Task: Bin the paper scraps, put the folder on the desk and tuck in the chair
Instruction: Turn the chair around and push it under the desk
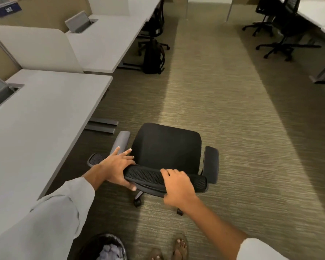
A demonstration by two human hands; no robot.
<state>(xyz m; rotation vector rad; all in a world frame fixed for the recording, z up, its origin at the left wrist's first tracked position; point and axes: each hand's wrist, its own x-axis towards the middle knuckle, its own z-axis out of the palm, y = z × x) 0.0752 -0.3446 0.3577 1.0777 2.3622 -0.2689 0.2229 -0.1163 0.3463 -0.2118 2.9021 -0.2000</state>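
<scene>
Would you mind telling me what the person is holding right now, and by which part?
Both hands hold the black office chair by the top edge of its mesh backrest: left hand at one end, right hand near the middle.

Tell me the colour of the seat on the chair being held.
Black, seen clearly in the head view: the seat of the chair.

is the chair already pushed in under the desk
No, the chair stands out on the carpet beside the desk, with the left hand and right hand on its backrest.
</scene>
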